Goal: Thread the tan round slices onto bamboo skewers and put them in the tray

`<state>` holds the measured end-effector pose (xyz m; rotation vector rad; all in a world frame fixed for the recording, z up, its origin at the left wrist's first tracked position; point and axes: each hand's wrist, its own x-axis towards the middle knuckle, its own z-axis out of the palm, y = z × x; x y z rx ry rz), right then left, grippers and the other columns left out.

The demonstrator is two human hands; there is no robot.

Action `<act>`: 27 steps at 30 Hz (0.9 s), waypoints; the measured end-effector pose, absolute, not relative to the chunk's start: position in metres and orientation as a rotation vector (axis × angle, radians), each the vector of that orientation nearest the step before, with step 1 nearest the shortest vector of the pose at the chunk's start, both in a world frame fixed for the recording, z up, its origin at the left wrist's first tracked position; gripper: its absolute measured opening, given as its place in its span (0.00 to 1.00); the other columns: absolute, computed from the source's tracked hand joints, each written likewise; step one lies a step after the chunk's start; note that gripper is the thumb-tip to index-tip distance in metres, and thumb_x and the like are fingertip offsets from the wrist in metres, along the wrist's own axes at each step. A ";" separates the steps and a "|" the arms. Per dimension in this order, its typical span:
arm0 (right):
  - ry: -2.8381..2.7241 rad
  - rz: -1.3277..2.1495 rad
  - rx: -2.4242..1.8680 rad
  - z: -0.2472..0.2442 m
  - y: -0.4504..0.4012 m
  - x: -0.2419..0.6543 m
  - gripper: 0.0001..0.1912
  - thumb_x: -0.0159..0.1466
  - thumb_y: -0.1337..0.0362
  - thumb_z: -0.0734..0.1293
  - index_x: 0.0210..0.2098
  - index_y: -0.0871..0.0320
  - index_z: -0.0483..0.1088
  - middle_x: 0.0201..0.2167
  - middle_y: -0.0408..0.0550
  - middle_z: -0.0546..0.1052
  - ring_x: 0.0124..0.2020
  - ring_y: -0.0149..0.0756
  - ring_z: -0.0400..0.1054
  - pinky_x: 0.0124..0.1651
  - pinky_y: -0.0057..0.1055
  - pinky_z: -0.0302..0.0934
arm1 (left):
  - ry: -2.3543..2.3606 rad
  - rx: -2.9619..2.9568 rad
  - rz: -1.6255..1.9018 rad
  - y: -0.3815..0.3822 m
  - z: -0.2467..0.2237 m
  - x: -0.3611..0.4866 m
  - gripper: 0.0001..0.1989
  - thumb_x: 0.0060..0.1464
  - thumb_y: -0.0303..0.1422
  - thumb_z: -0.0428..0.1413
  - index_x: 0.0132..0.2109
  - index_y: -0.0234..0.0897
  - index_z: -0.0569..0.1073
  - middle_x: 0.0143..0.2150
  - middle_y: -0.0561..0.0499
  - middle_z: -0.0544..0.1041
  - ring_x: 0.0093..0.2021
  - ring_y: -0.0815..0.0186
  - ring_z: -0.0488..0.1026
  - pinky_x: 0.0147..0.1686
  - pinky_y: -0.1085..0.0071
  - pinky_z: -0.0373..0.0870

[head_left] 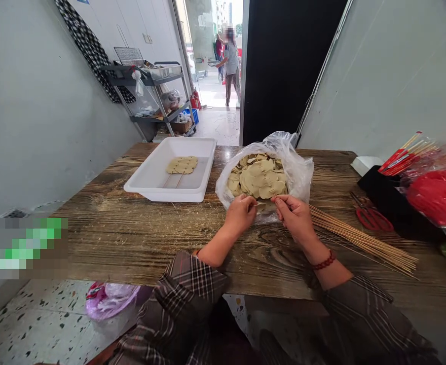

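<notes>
A clear plastic bag (301, 175) stands open on the table, heaped with round, flat beige slices (259, 175). At its near left edge my left hand (242, 215) is closed, fingertips pinched together; what lies between them is hidden. My right hand (295, 219) pinches a thin bamboo skewer at the bag's near right edge, only a short bit of it showing. Just beside that hand, a bundle of bamboo skewers (363, 237) lies slantwise on the wood. To the left, a white plastic tray (164, 194) holds skewered beige slices (182, 165), their sticks towards me.
Red-handled scissors (373, 218) lie right of the skewers, beside a black box (390, 203) with red-wrapped sticks and a red packet. Behind the wooden table (132, 238) stand a grey shelf cart (147, 78) and an open doorway with a person (230, 61) outside. A purple-lined bin (111, 301) stands below left.
</notes>
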<state>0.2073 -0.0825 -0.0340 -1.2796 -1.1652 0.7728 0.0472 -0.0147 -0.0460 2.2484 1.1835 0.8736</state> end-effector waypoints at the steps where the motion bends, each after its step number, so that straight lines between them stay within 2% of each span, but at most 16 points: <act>1: -1.164 0.773 -1.277 -0.034 -0.082 0.208 0.18 0.63 0.51 0.65 0.37 0.61 0.74 0.13 0.36 0.63 0.13 0.24 0.52 0.16 0.24 0.45 | 1.160 2.182 0.918 -0.014 -0.045 0.047 0.05 0.51 0.25 0.54 0.32 0.37 0.74 0.33 0.49 0.73 0.38 0.63 0.69 0.40 0.68 0.65; 6: -1.132 0.783 -1.268 -0.031 -0.083 0.207 0.18 0.62 0.50 0.65 0.37 0.60 0.74 0.13 0.36 0.63 0.13 0.25 0.52 0.15 0.24 0.45 | 1.023 1.657 1.086 -0.011 -0.036 0.044 0.02 0.48 0.28 0.58 0.29 0.36 0.72 0.25 0.54 0.70 0.28 0.69 0.65 0.30 0.73 0.60; 9: -1.110 0.800 -1.258 -0.030 -0.084 0.206 0.19 0.62 0.50 0.65 0.37 0.61 0.74 0.14 0.35 0.63 0.13 0.24 0.51 0.15 0.23 0.45 | 0.923 1.305 1.114 -0.009 -0.033 0.040 0.07 0.47 0.33 0.60 0.31 0.35 0.71 0.23 0.56 0.70 0.23 0.72 0.62 0.25 0.76 0.57; 14: -1.129 0.809 -1.235 -0.031 -0.085 0.207 0.18 0.63 0.51 0.65 0.39 0.60 0.74 0.14 0.36 0.63 0.14 0.25 0.52 0.15 0.23 0.47 | 0.810 0.991 1.125 -0.008 -0.026 0.033 0.15 0.43 0.36 0.64 0.37 0.35 0.71 0.29 0.53 0.75 0.27 0.69 0.70 0.25 0.75 0.62; 17: -1.135 0.824 -1.226 -0.030 -0.087 0.207 0.17 0.63 0.51 0.65 0.38 0.60 0.74 0.14 0.35 0.63 0.14 0.25 0.52 0.15 0.23 0.46 | 0.750 0.939 1.153 -0.008 -0.022 0.030 0.23 0.38 0.34 0.67 0.43 0.34 0.72 0.33 0.50 0.78 0.30 0.67 0.73 0.26 0.75 0.65; 19: -1.157 0.836 -1.222 -0.028 -0.089 0.207 0.17 0.63 0.52 0.65 0.38 0.60 0.74 0.14 0.35 0.63 0.13 0.24 0.52 0.15 0.23 0.46 | 0.726 0.938 1.189 -0.005 -0.017 0.030 0.25 0.36 0.32 0.68 0.44 0.33 0.73 0.34 0.50 0.79 0.30 0.69 0.72 0.25 0.76 0.63; 24: -1.230 0.888 -1.208 -0.021 -0.091 0.205 0.18 0.63 0.51 0.64 0.36 0.61 0.74 0.13 0.35 0.62 0.14 0.24 0.50 0.15 0.23 0.45 | 0.737 1.047 1.275 0.015 0.010 0.028 0.18 0.34 0.31 0.68 0.36 0.32 0.75 0.28 0.54 0.76 0.24 0.75 0.65 0.22 0.78 0.56; 27: -1.255 0.920 -1.207 -0.019 -0.091 0.204 0.19 0.63 0.51 0.64 0.36 0.62 0.74 0.13 0.35 0.61 0.14 0.24 0.50 0.16 0.24 0.45 | 0.755 1.188 1.339 0.028 0.023 0.022 0.15 0.37 0.32 0.66 0.36 0.33 0.77 0.24 0.56 0.72 0.23 0.75 0.62 0.23 0.77 0.56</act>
